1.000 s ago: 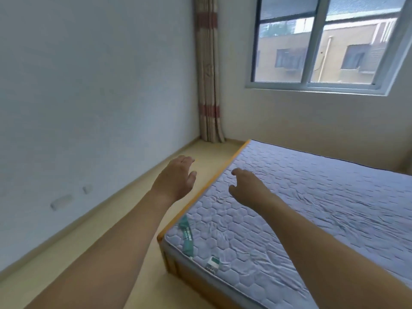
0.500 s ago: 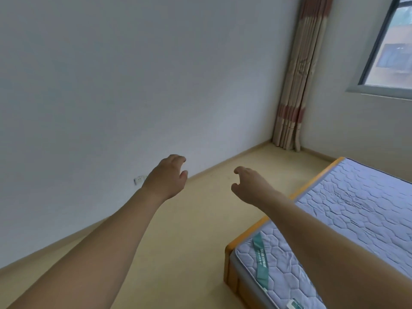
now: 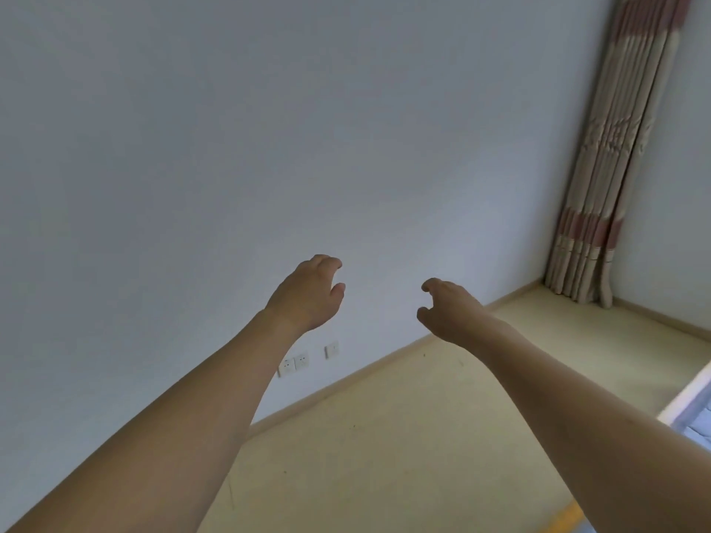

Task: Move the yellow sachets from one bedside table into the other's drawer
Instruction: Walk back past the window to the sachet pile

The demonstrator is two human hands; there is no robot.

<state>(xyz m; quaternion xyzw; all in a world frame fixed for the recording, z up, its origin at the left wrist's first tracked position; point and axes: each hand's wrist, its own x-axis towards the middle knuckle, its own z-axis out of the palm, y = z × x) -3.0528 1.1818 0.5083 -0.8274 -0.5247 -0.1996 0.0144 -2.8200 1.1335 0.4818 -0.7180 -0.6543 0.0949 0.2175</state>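
While I hold both arms out: L hand (image 3: 307,292) loosely curled, empty; R hand (image 3: 448,311) same. Wall (image 3: 269,128), floor (image 3: 384,436) ahead; sachets out of view.

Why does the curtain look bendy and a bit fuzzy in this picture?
Head view: the wide-angle lens bows things near the edges, so the curtain leans and curves. Its stripes look smeared, likely from motion blur. The wall is evenly, softly lit, with no glare or hard shadows. The left hand and right hand look fairly sharp.
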